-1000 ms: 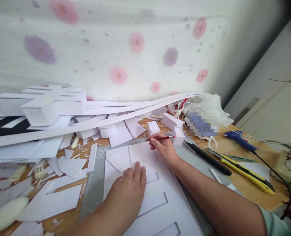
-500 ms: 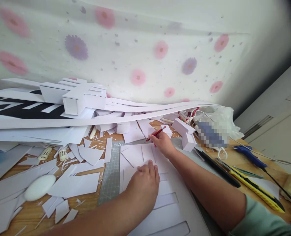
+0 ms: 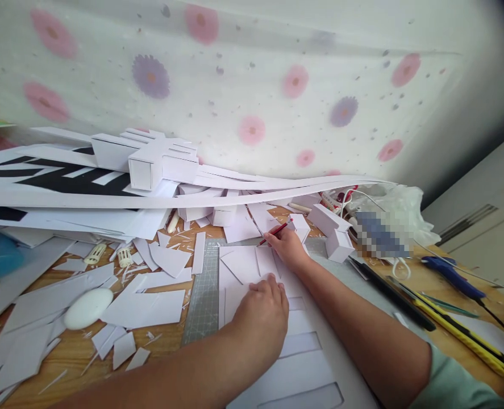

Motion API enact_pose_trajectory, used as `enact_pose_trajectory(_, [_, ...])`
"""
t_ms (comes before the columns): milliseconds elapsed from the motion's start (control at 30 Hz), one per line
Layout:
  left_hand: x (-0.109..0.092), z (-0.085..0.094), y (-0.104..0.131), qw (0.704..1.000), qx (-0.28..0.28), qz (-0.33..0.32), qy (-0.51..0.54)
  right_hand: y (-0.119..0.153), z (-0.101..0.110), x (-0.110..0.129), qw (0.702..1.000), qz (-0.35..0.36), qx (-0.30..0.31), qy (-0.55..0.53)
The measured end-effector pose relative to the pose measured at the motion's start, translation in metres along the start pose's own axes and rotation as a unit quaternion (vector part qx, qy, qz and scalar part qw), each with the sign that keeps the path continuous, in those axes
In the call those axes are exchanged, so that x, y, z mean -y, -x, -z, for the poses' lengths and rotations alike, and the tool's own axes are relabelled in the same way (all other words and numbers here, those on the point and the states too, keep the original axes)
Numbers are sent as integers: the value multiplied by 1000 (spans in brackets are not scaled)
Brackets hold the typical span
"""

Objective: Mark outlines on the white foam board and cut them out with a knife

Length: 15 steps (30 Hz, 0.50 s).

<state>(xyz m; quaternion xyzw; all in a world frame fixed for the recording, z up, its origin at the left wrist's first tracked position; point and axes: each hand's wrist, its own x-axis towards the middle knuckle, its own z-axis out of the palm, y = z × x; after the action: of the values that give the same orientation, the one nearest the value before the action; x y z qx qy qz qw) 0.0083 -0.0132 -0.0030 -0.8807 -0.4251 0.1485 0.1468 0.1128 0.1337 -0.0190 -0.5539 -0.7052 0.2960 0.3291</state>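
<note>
My right hand (image 3: 288,247) is closed around a slim red pencil (image 3: 279,228), its lower end near the top edge of a large white foam board sheet (image 3: 307,372). Nearer to me, my left hand (image 3: 263,315) has its fingers curled and pressed down on a cut white foam board piece (image 3: 238,292) lying on that sheet. The palm hides much of this piece. Long rectangular cut-outs show in the sheet below my hand. Underneath lies a grey-green gridded cutting mat (image 3: 200,307).
Foam board scraps (image 3: 158,307) and a white oval object (image 3: 88,308) cover the left side. Behind stands a white box-like model (image 3: 158,162). On the right lie a yellow utility knife (image 3: 465,335), a black long tool (image 3: 396,295) and a blue-handled corded tool (image 3: 452,275).
The whole scene has shifted right in view as the camera turned slightly left. Both hands keep nearly the same place on the sheet, the pencil still in my right hand.
</note>
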Motion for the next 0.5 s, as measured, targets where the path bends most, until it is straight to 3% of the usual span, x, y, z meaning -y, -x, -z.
enact_pose_trajectory(267, [0,-2,0,1000,10,5,0,-1,3,7,999,0,8,53])
enact_pose_trajectory(500, [5,7,1,999,42,-1,18,3,14,8,996,-5,2,84])
